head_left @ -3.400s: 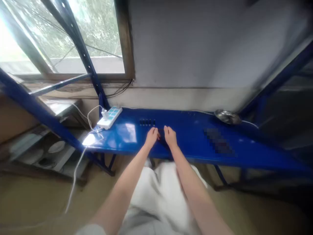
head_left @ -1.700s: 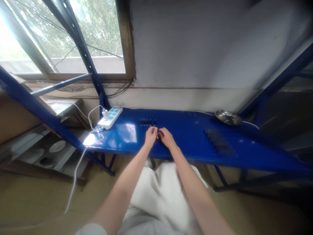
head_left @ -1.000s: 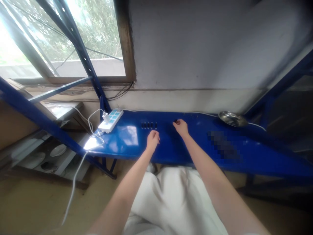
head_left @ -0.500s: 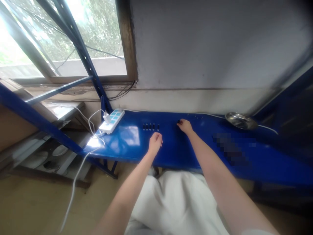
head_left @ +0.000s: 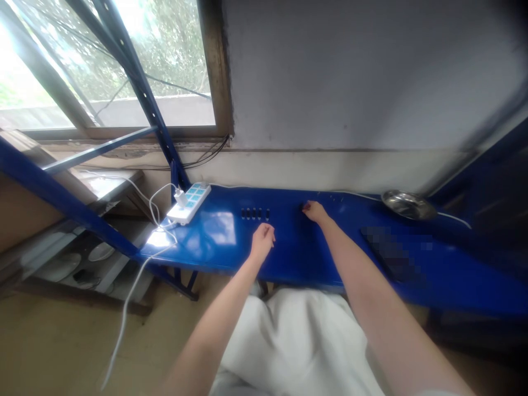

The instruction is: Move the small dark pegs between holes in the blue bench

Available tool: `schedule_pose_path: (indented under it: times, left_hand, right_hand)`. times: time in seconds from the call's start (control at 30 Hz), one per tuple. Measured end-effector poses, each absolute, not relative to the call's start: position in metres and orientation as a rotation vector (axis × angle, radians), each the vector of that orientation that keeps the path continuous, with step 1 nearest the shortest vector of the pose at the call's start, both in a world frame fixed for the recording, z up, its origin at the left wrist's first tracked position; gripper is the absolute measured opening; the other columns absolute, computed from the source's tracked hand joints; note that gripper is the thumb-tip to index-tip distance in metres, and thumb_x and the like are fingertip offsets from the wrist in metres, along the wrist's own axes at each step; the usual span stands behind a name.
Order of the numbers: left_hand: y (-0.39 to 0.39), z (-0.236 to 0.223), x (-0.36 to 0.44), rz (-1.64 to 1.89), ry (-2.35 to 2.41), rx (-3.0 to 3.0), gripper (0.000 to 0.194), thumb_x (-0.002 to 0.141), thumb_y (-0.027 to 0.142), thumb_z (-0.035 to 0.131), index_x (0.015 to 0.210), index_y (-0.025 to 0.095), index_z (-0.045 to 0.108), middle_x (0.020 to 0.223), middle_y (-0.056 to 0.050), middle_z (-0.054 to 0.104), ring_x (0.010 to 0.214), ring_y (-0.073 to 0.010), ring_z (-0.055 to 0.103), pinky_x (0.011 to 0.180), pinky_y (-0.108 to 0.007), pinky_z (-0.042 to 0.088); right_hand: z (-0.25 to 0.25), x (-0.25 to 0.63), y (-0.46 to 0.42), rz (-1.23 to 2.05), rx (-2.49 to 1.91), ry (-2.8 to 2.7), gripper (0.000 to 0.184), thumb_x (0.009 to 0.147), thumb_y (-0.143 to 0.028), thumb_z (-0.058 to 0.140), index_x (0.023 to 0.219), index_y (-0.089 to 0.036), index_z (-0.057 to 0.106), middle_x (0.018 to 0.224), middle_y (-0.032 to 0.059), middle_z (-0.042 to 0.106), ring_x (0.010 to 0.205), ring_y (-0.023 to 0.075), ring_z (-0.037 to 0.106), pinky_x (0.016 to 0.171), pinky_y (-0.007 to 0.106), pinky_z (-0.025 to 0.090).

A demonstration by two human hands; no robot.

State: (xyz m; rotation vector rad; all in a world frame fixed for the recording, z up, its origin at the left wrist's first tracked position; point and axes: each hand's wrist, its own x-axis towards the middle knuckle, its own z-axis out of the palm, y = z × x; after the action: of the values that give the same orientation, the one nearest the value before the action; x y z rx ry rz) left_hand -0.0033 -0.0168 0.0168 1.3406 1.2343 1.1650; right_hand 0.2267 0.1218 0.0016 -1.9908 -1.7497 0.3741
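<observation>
My left hand [head_left: 262, 239] rests on the glossy blue metal bench [head_left: 322, 253], fingers curled loosely, just in front of a short row of several small dark parts [head_left: 254, 213] standing on the bench. My right hand [head_left: 315, 211] reaches further back and to the right, its fingers pinched around a small dark part [head_left: 305, 207] at the bench surface. A few more tiny dark bits [head_left: 334, 196] lie close to the back edge, beyond the right hand.
A white power strip [head_left: 188, 196] with a plugged charger and white cable [head_left: 127, 308] lies at the bench's left end. A steel dish [head_left: 408, 203] sits at the back right. Blue rack struts [head_left: 136, 82] cross the window. Plates [head_left: 61, 267] lie on a low shelf left.
The hands, earlier together at the bench's middle, have parted. The right hand has gone back and right to a small dark part. The left has stayed near the row, which gained a piece.
</observation>
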Motion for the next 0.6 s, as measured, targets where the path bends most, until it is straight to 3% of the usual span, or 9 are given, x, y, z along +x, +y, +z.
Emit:
schedule_pose_path:
  times: [0.23, 0.33, 0.47, 0.6]
  left_hand:
    - [-0.018, 0.02, -0.003, 1.157, 1.239, 1.335, 0.016, 0.082, 0.032, 0.045, 0.079, 0.018, 0.053, 0.059, 0.002, 0.052, 0.047, -0.0074, 0.048, 0.05, -0.02, 0.041]
    - [-0.018, 0.021, -0.003, 1.171, 1.225, 1.328, 0.016, 0.082, 0.032, 0.045, 0.079, 0.018, 0.052, 0.059, 0.003, 0.052, 0.047, -0.0071, 0.048, 0.049, -0.019, 0.04]
    - [-0.019, 0.021, -0.003, 1.189, 1.213, 1.302, 0.017, 0.082, 0.033, 0.046, 0.08, 0.017, 0.052, 0.06, 0.003, 0.052, 0.047, -0.0065, 0.048, 0.049, -0.019, 0.04]
    - [-0.017, 0.02, -0.003, 1.239, 1.198, 1.255, 0.017, 0.081, 0.032, 0.047, 0.08, 0.017, 0.052, 0.059, 0.003, 0.051, 0.046, -0.0061, 0.047, 0.048, -0.018, 0.039]
  right_hand:
    - [0.004, 0.223, 0.122, 0.443, -2.043, -1.689, 0.015, 0.066, -0.008, 0.057, 0.079, -0.011, 0.064, 0.082, 0.0118, 0.066, 0.079, 0.0206, 0.062, 0.071, 0.028, 0.046]
    - [0.007, 0.224, 0.121, 0.494, -2.056, -1.682, 0.012, 0.064, -0.008, 0.06, 0.075, -0.01, 0.064, 0.072, 0.0108, 0.065, 0.072, 0.0208, 0.063, 0.065, 0.028, 0.047]
    - [0.014, 0.23, 0.112, 0.704, -2.033, -1.514, 0.025, 0.064, -0.009, 0.063, 0.089, -0.006, 0.062, 0.06, 0.0079, 0.064, 0.056, 0.0178, 0.062, 0.051, 0.025, 0.046]
    - [0.019, 0.231, 0.089, 0.822, -1.938, -1.321, 0.028, 0.067, -0.016, 0.065, 0.093, -0.008, 0.062, 0.064, 0.0081, 0.066, 0.053, 0.0151, 0.062, 0.048, 0.022, 0.045]
